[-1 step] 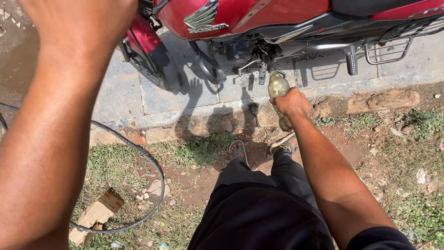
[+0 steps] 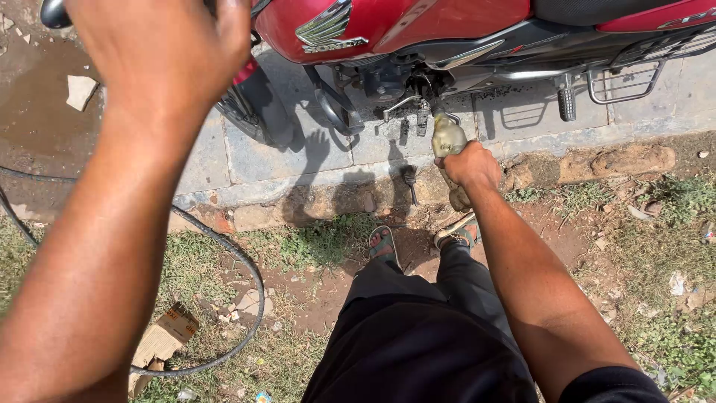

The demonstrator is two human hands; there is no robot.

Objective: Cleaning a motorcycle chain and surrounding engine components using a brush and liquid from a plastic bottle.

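Gripping bottle (image 2: pixel 449 139) beside motorcycle (image 2: pixel 418 30)

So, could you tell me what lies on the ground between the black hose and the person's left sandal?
In the head view, patchy grass and bare dirt lie between the black hose and the left sandal.

One red motorcycle (image 2: pixel 462 30), one plastic bottle (image 2: pixel 447 138), two sandals (image 2: pixel 382 245), one black hose (image 2: pixel 246 276), two hands (image 2: pixel 471 166), one cardboard scrap (image 2: pixel 160 343).

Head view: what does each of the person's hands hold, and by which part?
The right hand grips a murky yellowish plastic bottle around its lower body, neck towards the red motorcycle. What the raised left hand holds cannot be told.
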